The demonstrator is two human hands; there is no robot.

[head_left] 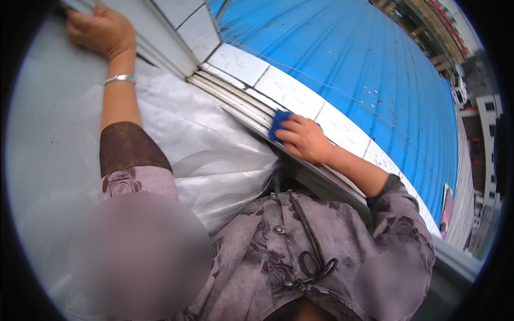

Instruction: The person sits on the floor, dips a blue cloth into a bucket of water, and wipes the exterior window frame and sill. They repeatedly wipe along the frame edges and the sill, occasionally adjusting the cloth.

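Item one, far left: your left hand (99, 29), raised high with the arm stretched up, fingers curled over the edge of the pale window frame (160, 40) and gripping it. A silver bracelet (120, 79) sits on that wrist, and below it a brown sleeve (128, 147) gives way to a floral-patterned garment.

Item two, left of centre: a white patterned curtain (209, 155), bunched in folds between your left arm and the sill, lying against the inner side of the window track.

Item three, centre: the window track (235, 101), a run of parallel metal rails going diagonally from upper left to lower right, with a white tiled ledge (289, 88) just beyond it on the outer side.

Item four, centre: the blue cloth (278, 124), lying on the rails of the track at the edge of the tiled ledge. Your right hand (305, 140) is pressed down on top of it, fingers close together and bent over the cloth, so only its left end shows.

Item five, right: a blue corrugated roof (375, 69) sloping away outside below the ledge, with buildings (482, 123) at the far right rim.
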